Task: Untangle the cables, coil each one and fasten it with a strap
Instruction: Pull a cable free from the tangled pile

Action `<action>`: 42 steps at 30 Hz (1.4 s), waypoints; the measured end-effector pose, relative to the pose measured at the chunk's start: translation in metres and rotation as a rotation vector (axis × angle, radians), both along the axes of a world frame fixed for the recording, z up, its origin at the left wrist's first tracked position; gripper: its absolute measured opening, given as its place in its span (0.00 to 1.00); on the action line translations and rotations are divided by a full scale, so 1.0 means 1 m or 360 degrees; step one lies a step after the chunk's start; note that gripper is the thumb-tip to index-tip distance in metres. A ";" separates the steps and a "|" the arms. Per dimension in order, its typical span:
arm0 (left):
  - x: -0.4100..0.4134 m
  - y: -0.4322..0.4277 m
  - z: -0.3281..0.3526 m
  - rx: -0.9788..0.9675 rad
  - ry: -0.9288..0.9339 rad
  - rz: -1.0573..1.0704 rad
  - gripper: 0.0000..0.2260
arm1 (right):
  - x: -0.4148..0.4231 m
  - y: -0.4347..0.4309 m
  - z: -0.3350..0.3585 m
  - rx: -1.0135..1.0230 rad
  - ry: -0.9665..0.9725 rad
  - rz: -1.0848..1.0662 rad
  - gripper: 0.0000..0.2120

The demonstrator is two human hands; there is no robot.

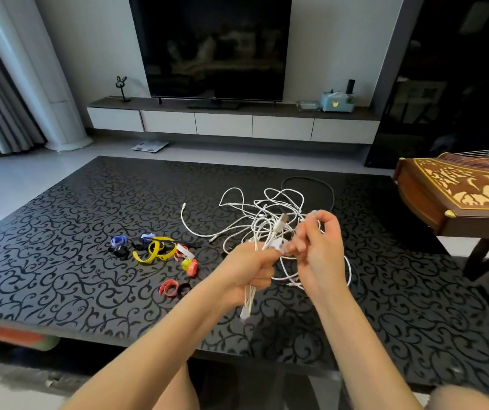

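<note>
A tangle of white cables [262, 211] lies on the black patterned table [59, 232], partly lifted off it. My left hand [250, 272] grips a bundle of white cable strands, whose ends hang below the fist. My right hand [318, 247] pinches a white strand just right of the left hand, above the table. A black cable [320, 184] loops behind the tangle. Several coloured straps [154, 250], yellow, blue, black, red and pink, lie on the table left of my hands.
A wooden stringed instrument [459, 193] stands on a stand at the table's right edge. Beyond the table are a low TV cabinet [225, 124] and a dark TV [213, 45]. My knees show under the near table edge.
</note>
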State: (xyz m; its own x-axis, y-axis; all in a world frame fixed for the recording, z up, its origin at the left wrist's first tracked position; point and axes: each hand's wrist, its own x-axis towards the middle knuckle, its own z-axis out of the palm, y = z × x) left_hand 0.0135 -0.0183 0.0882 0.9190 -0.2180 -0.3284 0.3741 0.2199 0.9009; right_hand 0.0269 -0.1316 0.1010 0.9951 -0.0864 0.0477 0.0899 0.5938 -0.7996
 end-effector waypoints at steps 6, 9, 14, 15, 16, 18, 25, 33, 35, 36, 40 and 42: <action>-0.004 -0.023 0.003 0.0030 0.0268 -0.0025 0.11 | -0.001 -0.027 0.021 0.0198 -0.0107 -0.0112 0.05; -0.003 -0.027 0.002 -0.0020 0.0243 -0.0006 0.10 | 0.001 -0.041 0.024 0.0180 -0.0082 -0.0067 0.06; -0.005 -0.016 0.008 0.0289 -0.0034 -0.0051 0.11 | -0.001 -0.062 0.014 -0.0071 0.0223 0.0118 0.08; -0.005 -0.011 0.010 0.0323 -0.0066 -0.0081 0.11 | -0.003 -0.068 0.010 -0.0114 0.0260 0.0183 0.07; -0.005 -0.007 0.012 0.0298 -0.0074 -0.0120 0.12 | -0.006 -0.072 0.007 -0.0212 0.0256 0.0230 0.06; -0.003 -0.001 0.014 0.0166 -0.0052 -0.0183 0.25 | -0.017 -0.076 0.002 -0.0542 0.0156 0.0272 0.08; -0.003 -0.007 0.008 0.0283 -0.0235 -0.0018 0.16 | -0.037 -0.057 0.007 -0.0755 -0.0086 0.0548 0.05; -0.008 -0.010 -0.001 0.1239 -0.0987 0.0147 0.21 | -0.031 -0.028 -0.004 -0.0639 0.0193 0.0236 0.07; -0.010 -0.012 -0.004 0.1312 -0.1091 0.0184 0.22 | -0.032 -0.025 -0.008 -0.0587 0.0274 0.0195 0.09; -0.012 -0.013 -0.004 0.1318 -0.1124 0.0205 0.24 | -0.033 -0.024 -0.010 -0.0588 0.0303 0.0186 0.10; -0.009 -0.014 -0.003 0.1429 -0.1116 0.0236 0.26 | -0.040 -0.023 -0.013 -0.0666 0.0326 0.0171 0.15; -0.006 -0.016 -0.003 0.1411 -0.1063 0.0268 0.24 | -0.042 -0.023 -0.015 -0.0710 0.0314 0.0132 0.15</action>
